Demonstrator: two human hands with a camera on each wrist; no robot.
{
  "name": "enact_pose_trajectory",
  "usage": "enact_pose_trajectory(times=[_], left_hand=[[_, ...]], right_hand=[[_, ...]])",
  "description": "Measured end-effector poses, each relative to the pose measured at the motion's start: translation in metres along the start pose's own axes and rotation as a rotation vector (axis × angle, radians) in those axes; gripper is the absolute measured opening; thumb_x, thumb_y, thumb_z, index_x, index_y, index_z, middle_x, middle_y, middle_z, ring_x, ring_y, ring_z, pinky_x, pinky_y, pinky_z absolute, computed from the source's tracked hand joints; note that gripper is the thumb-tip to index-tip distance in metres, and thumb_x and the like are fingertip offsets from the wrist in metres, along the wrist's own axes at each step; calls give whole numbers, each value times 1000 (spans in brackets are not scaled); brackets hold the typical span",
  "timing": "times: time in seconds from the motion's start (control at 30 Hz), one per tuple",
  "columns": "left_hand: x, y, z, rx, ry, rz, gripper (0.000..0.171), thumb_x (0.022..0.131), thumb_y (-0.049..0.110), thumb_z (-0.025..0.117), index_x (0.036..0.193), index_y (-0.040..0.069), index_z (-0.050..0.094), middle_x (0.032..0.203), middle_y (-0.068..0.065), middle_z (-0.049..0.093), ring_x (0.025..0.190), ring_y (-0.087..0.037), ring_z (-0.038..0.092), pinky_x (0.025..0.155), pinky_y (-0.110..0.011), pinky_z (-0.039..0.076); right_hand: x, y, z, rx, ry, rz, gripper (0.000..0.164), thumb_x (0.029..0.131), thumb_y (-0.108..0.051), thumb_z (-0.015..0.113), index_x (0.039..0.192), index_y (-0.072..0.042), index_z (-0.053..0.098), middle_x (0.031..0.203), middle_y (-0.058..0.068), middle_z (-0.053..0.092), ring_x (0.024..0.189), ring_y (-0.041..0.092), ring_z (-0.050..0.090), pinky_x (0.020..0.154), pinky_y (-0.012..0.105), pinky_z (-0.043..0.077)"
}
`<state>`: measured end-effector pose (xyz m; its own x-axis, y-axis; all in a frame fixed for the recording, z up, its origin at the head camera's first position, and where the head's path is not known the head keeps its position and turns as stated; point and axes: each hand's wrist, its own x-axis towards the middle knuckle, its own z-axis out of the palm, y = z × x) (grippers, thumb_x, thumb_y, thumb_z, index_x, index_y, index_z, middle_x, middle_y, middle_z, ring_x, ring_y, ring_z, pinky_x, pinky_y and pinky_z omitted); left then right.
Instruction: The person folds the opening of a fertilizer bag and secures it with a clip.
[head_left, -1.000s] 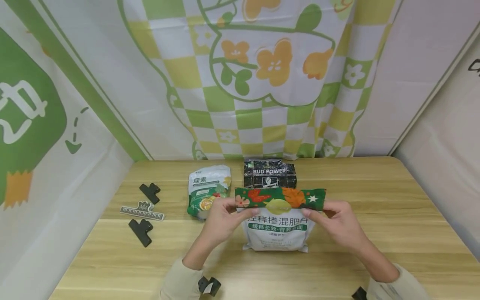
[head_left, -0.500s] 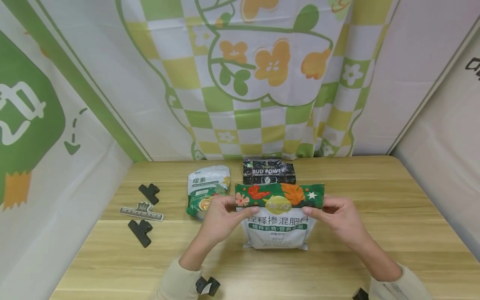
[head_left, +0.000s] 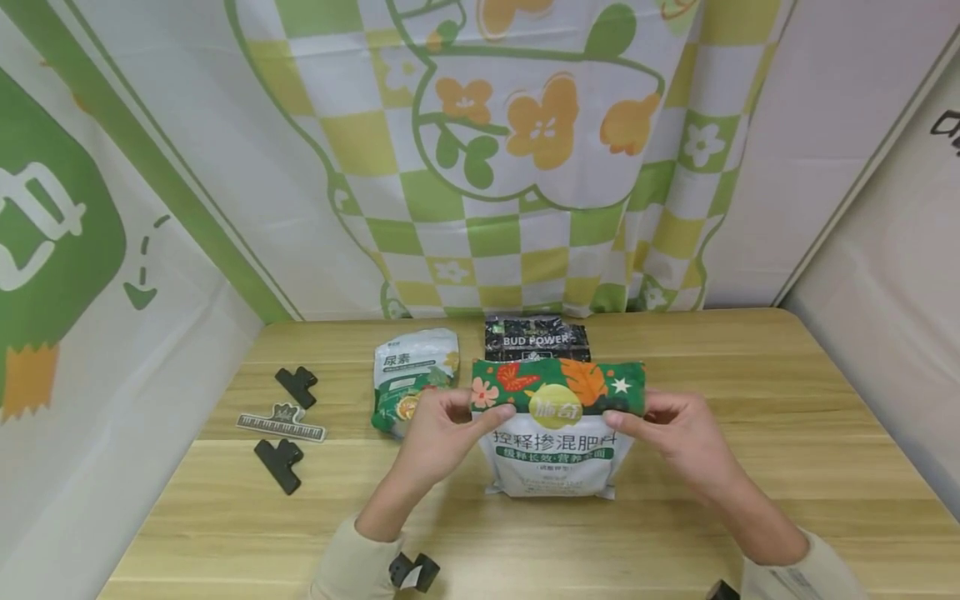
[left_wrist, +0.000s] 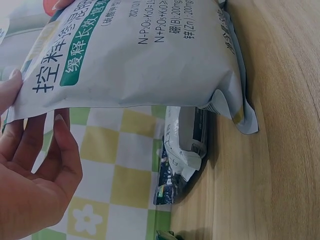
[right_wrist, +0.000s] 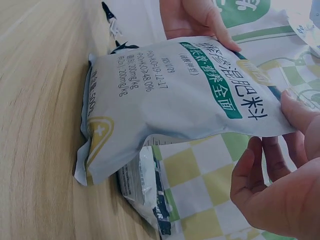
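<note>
Watching from afar, I judge that the left hand and the right hand, each pinching one upper side of the white bag, should pull evenly while its base seemingly rests on the table, before the black bag.

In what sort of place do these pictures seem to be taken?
Probably a small indoor booth arranged for tabletop work: a wood-grain table stands between pale side walls, with a checkered floral cloth hanging behind it.
</note>
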<state>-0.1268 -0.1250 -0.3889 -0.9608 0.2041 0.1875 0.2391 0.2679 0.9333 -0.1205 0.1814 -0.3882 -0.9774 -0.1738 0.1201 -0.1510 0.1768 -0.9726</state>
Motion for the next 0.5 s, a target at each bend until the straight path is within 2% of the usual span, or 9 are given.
enact_pose_trajectory(times=[0.1,0.23,0.33,0.5], left_hand=[[0,0,0,-4,2,-11,58,92,29,83,58,5,43,55,5,24,53,-6,23,51,-19,21],[1,2,1,-14,-4,-21,43,92,29,82,62,5,63,53,6,32,52,-6,26,51,-18,24],[2,4,1,-26,-7,-28,35,93,28,82,69,5,72,53,6,40,52,-5,28,51,-17,26],[2,6,1,-38,-5,-60,42,93,29,82,64,3,65,53,7,39,53,-6,27,50,-18,24]], right_hand=[[-1,-3,0,4,-5,51,15,94,-12,80,95,3,80,102,-13,81,102,8,71,90,21,56],[-1,-7,-1,30,5,112,29,98,-17,76,75,2,73,104,-12,81,107,9,70,97,20,50],[0,-8,-1,48,11,108,41,98,-17,75,65,3,61,103,-10,80,109,12,70,100,20,48],[3,-8,-3,47,0,76,44,95,-15,78,64,4,55,104,-6,79,113,13,70,101,19,49]])
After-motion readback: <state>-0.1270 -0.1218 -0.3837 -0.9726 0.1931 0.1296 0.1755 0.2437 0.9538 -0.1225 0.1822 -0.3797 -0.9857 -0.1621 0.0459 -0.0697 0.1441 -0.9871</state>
